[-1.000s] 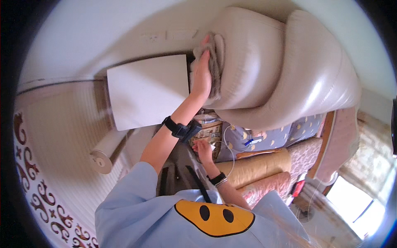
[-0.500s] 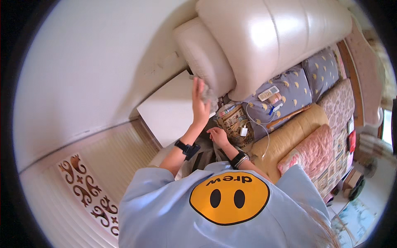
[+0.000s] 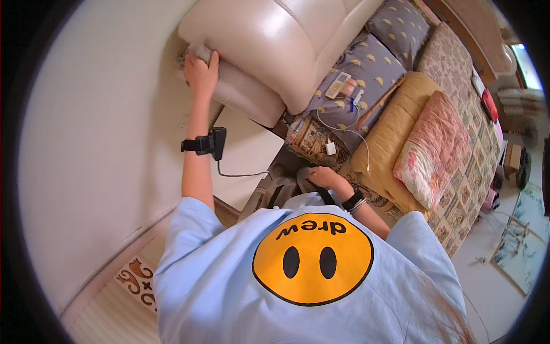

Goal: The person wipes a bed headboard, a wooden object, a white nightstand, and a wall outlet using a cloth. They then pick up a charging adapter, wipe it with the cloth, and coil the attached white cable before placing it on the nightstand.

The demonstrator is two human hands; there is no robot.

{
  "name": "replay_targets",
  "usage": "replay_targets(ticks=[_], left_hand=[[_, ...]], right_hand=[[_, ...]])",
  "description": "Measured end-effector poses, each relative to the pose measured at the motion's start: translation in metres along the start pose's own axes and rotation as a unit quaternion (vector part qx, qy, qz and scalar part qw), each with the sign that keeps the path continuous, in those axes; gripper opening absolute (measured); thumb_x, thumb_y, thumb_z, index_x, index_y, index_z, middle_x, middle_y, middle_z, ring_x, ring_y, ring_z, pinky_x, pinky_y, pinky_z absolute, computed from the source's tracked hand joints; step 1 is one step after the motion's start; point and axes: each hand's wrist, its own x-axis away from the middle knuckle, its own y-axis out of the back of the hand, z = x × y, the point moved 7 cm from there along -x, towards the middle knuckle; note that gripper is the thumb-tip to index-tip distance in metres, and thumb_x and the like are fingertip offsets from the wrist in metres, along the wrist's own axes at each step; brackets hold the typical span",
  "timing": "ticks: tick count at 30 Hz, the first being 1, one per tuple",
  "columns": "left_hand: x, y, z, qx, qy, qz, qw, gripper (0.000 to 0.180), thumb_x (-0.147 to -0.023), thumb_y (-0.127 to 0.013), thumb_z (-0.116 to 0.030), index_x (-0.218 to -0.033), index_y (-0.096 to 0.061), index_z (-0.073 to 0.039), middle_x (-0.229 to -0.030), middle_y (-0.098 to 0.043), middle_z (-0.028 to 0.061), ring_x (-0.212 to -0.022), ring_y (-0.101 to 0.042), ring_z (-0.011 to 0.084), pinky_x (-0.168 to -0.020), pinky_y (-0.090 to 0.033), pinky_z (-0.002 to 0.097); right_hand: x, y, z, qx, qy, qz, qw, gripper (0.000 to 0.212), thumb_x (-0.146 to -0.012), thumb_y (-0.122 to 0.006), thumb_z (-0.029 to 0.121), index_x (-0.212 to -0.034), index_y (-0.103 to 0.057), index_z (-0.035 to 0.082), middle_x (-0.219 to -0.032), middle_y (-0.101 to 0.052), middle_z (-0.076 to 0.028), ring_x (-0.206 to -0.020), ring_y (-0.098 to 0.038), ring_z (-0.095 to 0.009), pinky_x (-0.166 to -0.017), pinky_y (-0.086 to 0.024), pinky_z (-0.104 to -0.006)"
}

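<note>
My left hand [image 3: 200, 74] is stretched out to the far left, closed around a crumpled grey cloth [image 3: 200, 53]. The cloth touches the end of a padded cream leather headboard [image 3: 246, 34], at the top of its lower side section, close to the wall. Beneath that section is a white bedside cabinet top [image 3: 243, 152]. Back near my lap, my right hand [image 3: 326, 178] rests with its fingers loosely curled, next to my grey trousers. Nothing shows in it. A black device is strapped to my left wrist, with a thin cable hanging from it.
On the bed to the right lie grey patterned pillows [image 3: 358, 71], a rolled mustard quilt [image 3: 395, 126] and a folded pink quilt [image 3: 432, 149]. A remote control [image 3: 338, 85] and a white charger [image 3: 330, 148] with its cable sit there. A white wall [image 3: 103, 143] stands at left.
My left hand has moved up and to the left with the cloth, from beside the headboard's lower section to its top end. My right hand has stayed near my lap. The view has shifted.
</note>
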Motion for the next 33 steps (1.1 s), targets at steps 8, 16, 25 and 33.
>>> replay_targets(ticks=[8, 16, 25, 33], left_hand=[[0.022, 0.022, -0.015, 0.000, -0.063, -0.043, 0.997, 0.044, -0.080, -0.063, -0.023, -0.114, -0.049, 0.000, -0.113, -0.051, 0.0174, -0.110, -0.046, 0.0333, -0.093, -0.036, 0.0439], [0.099, 0.033, -0.059, 0.028, -0.076, -0.076, 0.994, 0.036, -0.081, -0.057, -0.007, -0.116, -0.050, -0.002, -0.118, -0.050, 0.0127, -0.112, -0.046, 0.0288, -0.095, -0.036, 0.0408], [0.155, -0.017, -0.068, 0.102, 0.006, 0.044, 0.994, 0.029, -0.081, -0.054, -0.002, -0.110, -0.054, -0.002, -0.104, -0.059, 0.0094, -0.094, -0.055, 0.0225, -0.085, -0.042, 0.0350], [0.192, -0.056, -0.106, 0.171, 0.045, 0.160, 0.971, 0.028, -0.081, -0.054, -0.001, -0.109, -0.055, -0.003, -0.095, -0.062, 0.0091, -0.086, -0.058, 0.0200, -0.082, -0.044, 0.0336]], right_hand=[[0.076, -0.052, -0.132, -0.272, -0.214, 0.093, 0.934, 0.052, -0.079, -0.057, 0.052, -0.104, -0.066, 0.007, -0.095, -0.067, -0.008, -0.084, -0.061, -0.018, -0.069, -0.047, -0.0310], [0.090, -0.066, -0.134, -0.563, -0.299, 0.010, 0.770, 0.038, -0.081, -0.064, 0.038, -0.104, -0.068, 0.009, -0.101, -0.065, -0.003, -0.088, -0.058, -0.012, -0.081, -0.042, -0.0231], [0.089, -0.042, -0.125, -0.473, -0.298, 0.048, 0.828, 0.034, -0.080, -0.063, 0.043, -0.082, -0.068, 0.010, -0.077, -0.062, 0.000, -0.064, -0.054, -0.010, -0.060, -0.042, -0.0258], [0.089, -0.045, -0.140, -0.519, -0.289, 0.034, 0.804, 0.031, -0.079, -0.064, 0.042, -0.078, -0.066, 0.011, -0.066, -0.056, 0.003, -0.056, -0.046, -0.008, -0.052, -0.036, -0.0256]])
